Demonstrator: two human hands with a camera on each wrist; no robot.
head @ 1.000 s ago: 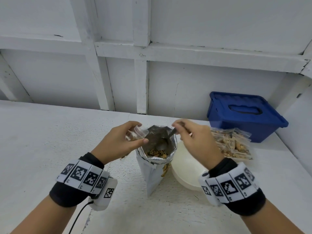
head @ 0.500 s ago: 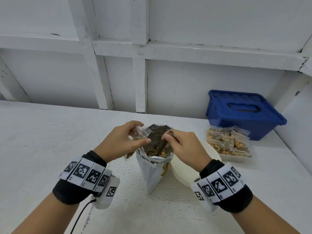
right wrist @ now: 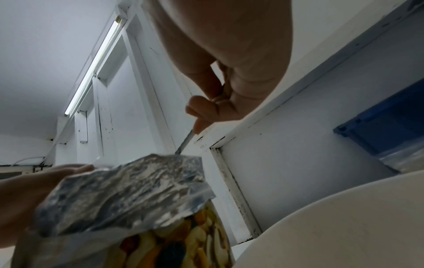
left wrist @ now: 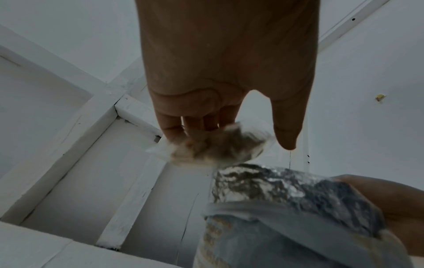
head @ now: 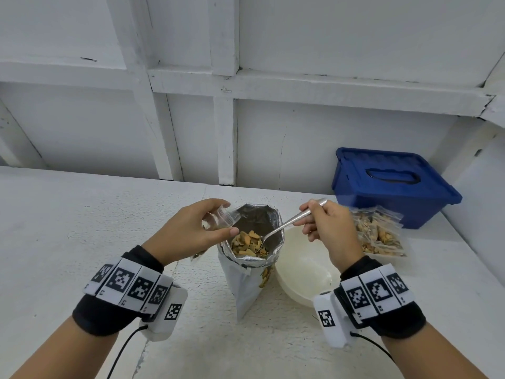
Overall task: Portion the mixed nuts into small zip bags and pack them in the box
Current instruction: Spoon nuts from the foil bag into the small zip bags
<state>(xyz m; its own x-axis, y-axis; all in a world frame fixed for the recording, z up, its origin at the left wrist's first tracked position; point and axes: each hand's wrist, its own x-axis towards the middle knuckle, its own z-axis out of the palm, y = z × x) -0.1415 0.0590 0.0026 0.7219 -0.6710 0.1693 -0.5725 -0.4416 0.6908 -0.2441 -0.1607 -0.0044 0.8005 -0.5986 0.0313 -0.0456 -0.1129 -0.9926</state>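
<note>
A foil nut pouch [head: 250, 272] stands open at the table's middle, mixed nuts [head: 247, 243] showing inside. My left hand [head: 196, 231] holds a small clear zip bag [head: 218, 218] beside the pouch's left rim; the zip bag [left wrist: 213, 145] hangs from my fingers with some nuts in it. My right hand [head: 325, 228] grips a metal spoon [head: 287, 224] by its handle, the bowl end down among the nuts. In the right wrist view the spoon [right wrist: 185, 143] slants into the pouch [right wrist: 123, 192]. A closed blue box [head: 393, 184] sits at the back right.
A cream bowl [head: 303, 266] sits right of the pouch, below my right hand. Several filled zip bags [head: 378, 233] lie piled in front of the blue box. The white wall with its beams runs close behind the table.
My right hand has risen and drawn back to the right, so the spoon handle now shows, slanting down into the pouch. The left hand stays beside the rim with the zip bag.
</note>
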